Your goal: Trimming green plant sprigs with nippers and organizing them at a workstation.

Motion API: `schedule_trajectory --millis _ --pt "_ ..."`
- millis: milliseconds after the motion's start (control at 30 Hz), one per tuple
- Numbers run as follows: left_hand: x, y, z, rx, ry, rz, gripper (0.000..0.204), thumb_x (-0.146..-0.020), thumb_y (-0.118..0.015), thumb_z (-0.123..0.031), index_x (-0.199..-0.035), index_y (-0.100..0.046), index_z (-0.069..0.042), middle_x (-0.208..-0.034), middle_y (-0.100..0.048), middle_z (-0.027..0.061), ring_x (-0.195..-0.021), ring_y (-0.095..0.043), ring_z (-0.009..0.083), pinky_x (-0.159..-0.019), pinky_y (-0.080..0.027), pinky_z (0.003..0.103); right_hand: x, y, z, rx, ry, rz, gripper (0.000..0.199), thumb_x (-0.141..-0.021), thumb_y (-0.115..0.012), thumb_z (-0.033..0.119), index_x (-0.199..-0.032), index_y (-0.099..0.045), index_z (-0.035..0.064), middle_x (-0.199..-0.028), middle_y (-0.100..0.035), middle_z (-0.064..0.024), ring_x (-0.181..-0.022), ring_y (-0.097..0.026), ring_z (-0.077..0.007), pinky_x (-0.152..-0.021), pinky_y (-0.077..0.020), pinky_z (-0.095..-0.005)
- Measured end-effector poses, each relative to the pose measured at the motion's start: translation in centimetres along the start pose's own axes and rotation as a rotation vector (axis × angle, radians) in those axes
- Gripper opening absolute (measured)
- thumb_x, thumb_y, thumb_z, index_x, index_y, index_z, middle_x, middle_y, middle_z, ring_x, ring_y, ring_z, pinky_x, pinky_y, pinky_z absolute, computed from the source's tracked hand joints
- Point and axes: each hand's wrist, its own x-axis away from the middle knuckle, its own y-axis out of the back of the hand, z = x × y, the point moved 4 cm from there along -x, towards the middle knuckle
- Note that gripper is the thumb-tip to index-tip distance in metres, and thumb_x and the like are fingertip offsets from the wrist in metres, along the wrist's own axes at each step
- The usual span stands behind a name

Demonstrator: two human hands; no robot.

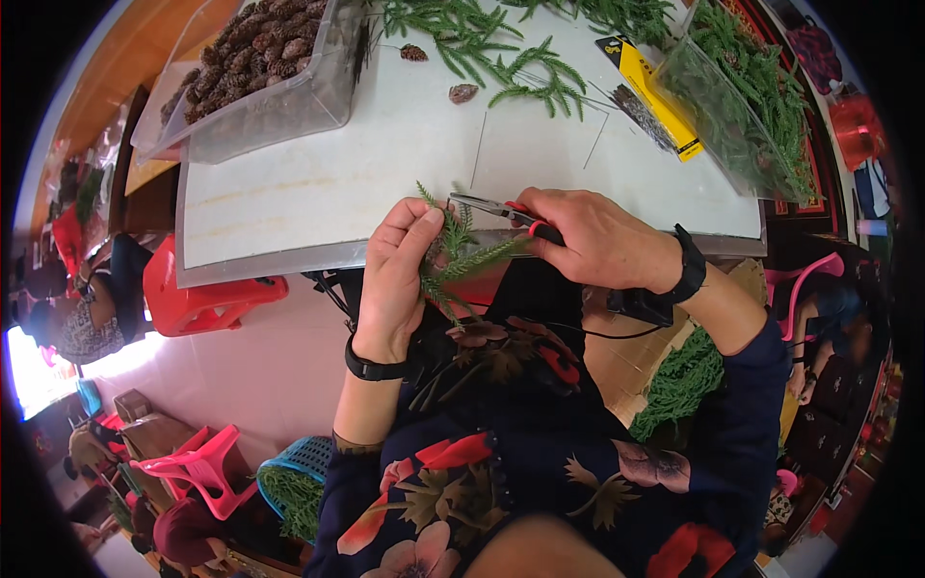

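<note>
My left hand (393, 265) pinches a green artificial pine sprig (455, 258) with several needled branches, just over the table's near edge. In my right hand (612, 236) is a pair of pliers (487, 205) with red and black handles. Their metal jaws reach left to the top of the sprig, close to my left thumb and fingertips. Whether the jaws grip a wire or stem there is too small to tell. Part of the sprig hangs below my left fingers, in front of my dark floral clothing.
On the white table (289, 217) stands a clear bin (279, 140) of pine cones (260, 63). Farther back lie green sprigs (540, 87), two loose cones, thin wires and a yellow package (660, 101). Another bin (713, 125) holds greenery. Red stools (207, 289) and people are around.
</note>
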Motion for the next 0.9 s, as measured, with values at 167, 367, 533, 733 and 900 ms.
schedule_trajectory --millis 167,367,533,733,900 --pt "0.27 -0.36 0.04 -0.04 -0.017 -0.02 0.005 -0.096 -0.056 -0.011 -0.094 -0.059 -0.007 -0.088 -0.064 -0.002 -0.067 -0.049 0.0023 -0.058 -0.038 0.017 -0.06 -0.12 0.33 0.004 0.022 0.01 0.026 -0.084 -0.063 0.011 -0.103 -0.052 -0.0025 -0.086 -0.062 -0.0218 -0.082 -0.059 -0.0418 -0.069 -0.0465 -0.0449" --pt "0.58 0.04 0.15 -0.152 -0.011 -0.015 0.007 -0.095 -0.057 -0.011 -0.096 -0.061 -0.006 -0.084 -0.063 -0.0029 -0.062 -0.045 0.0019 -0.055 -0.035 0.017 -0.1 -0.55 0.45 0.005 -0.052 0.05 0.025 -0.085 -0.063 0.012 -0.103 -0.051 -0.0015 -0.08 -0.06 -0.0224 -0.077 -0.058 -0.0437 -0.065 -0.0445 -0.0467" --pt "0.5 -0.19 0.13 -0.129 -0.011 -0.025 0.008 -0.095 -0.057 -0.011 -0.097 -0.061 -0.005 -0.084 -0.062 -0.0032 -0.062 -0.045 0.0018 -0.055 -0.035 0.017 0.11 -0.54 0.43 -0.007 -0.054 0.02 0.024 -0.085 -0.063 0.012 -0.102 -0.051 -0.0011 -0.078 -0.06 -0.0226 -0.076 -0.057 -0.0444 -0.064 -0.0443 -0.0468" --pt "0.1 -0.06 0.09 -0.121 -0.02 -0.027 0.008 -0.095 -0.057 -0.011 -0.098 -0.061 -0.005 -0.085 -0.063 -0.0027 -0.063 -0.046 0.0018 -0.056 -0.036 0.017 0.05 -0.59 0.36 -0.037 -0.015 -0.007 0.024 -0.085 -0.063 0.012 -0.101 -0.051 -0.0009 -0.077 -0.06 -0.0224 -0.076 -0.057 -0.0444 -0.064 -0.0448 -0.0467" --pt "0.16 -0.31 -0.18 -0.075 0.008 -0.039 0.01 -0.094 -0.057 -0.011 -0.101 -0.061 -0.005 -0.086 -0.064 -0.0017 -0.066 -0.049 0.0023 -0.057 -0.038 0.018 -0.09 -0.68 0.45 0.007 -0.06 0.031 0.024 -0.085 -0.063 0.013 -0.101 -0.052 -0.0012 -0.08 -0.061 -0.0229 -0.078 -0.059 -0.0436 -0.066 -0.0462 -0.0463"
